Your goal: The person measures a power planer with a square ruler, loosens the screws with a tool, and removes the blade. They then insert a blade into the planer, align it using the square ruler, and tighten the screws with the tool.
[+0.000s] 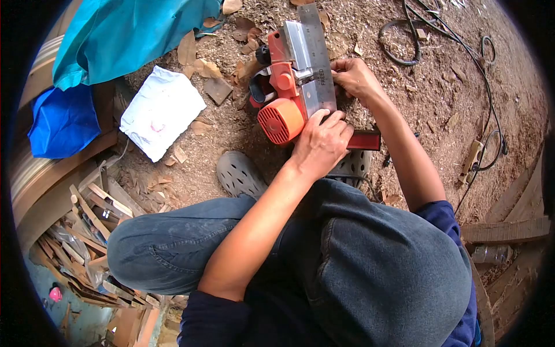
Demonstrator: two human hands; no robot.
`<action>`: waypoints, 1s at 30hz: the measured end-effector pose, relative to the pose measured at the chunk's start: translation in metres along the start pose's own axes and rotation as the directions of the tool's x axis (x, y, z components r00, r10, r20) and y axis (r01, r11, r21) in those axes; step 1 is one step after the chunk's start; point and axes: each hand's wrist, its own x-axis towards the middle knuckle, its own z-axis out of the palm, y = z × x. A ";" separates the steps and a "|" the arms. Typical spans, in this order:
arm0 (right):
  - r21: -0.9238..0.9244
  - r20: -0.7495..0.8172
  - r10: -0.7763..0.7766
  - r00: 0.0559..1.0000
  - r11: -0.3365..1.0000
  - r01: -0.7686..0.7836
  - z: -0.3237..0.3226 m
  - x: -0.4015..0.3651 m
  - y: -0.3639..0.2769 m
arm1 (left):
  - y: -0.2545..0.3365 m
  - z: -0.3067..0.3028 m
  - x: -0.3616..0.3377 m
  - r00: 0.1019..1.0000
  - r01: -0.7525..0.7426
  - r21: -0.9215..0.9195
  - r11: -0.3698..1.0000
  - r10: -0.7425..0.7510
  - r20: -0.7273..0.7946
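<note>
Faded blue-grey jeans [173,246], navy top [199,324].
Navy sleeve [448,217] bunched up right of the jeans; grey perforated clog [240,173] just beyond them.

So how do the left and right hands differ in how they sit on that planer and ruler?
The left hand lies knuckles up over the near end of the steel ruler, beside the round orange cover of the planer; the right hand sits farther out, curled against the ruler's right edge. The left hand meets the red bar; the right hand is clear of it. Both are bare and touch the ruler.
</note>
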 end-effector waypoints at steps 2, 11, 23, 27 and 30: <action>0.020 0.002 -0.008 1.000 1.000 0.008 0.000 -0.001 0.000 | 0.000 0.000 0.000 1.000 -0.002 0.006 1.000 0.002 0.004; -0.064 0.023 0.001 1.000 0.998 0.001 -0.001 -0.004 -0.004 | 0.000 0.000 0.001 1.000 -0.005 -0.008 1.000 0.005 0.005; -0.046 0.013 -0.032 0.999 0.998 0.032 0.000 -0.006 -0.002 | 0.000 0.000 0.001 1.000 0.002 -0.025 1.000 -0.001 0.011; -0.061 -0.004 -0.010 1.000 0.998 0.009 0.001 -0.009 -0.010 | -0.002 0.000 0.002 1.000 0.003 -0.016 1.000 -0.003 0.008; -0.084 -0.023 0.003 1.000 0.996 -0.005 0.001 -0.009 -0.010 | -0.002 0.002 0.002 1.000 0.008 -0.016 1.000 -0.008 0.004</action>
